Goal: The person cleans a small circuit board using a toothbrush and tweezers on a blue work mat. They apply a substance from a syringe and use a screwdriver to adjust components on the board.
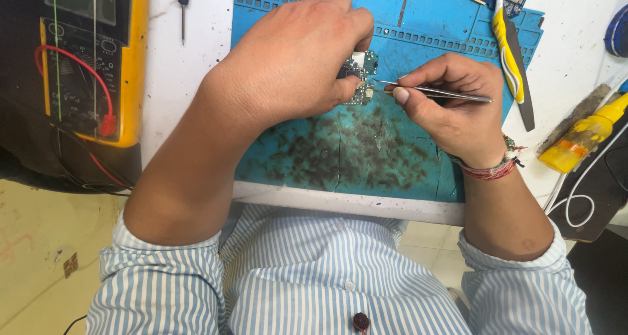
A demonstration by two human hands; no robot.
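Board (361, 80): a small circuit board, likely light, stiff and fragile; it is lying on the blue mat (366, 148) near the mat's middle, mostly hidden under the left hand
Where to hold: judging by its bare parts, the edges are looking like the safest grip (the populated face is best left untouched)
Left hand (294, 60): curling over the board, fingers closed down on it, thumb and fingertips pinning it at its edge against the mat
Right hand (451, 103): pinching metal tweezers (435, 93) between thumb and forefinger, the other fingers folded in
Tweezers: thin, stiff and slippery-looking, being held mid-shaft; their tips are pointing left and reaching the board's right edge (whether the tips are gripping anything is too small to tell)
Mat: sitting on the white surface (190, 80), its lower half smeared with dark stains
Nearby: a yellow meter (91, 60) with a red lead is resting at the far left; a yellow-handled tool (510, 60) is lying to the right, well apart from both hands
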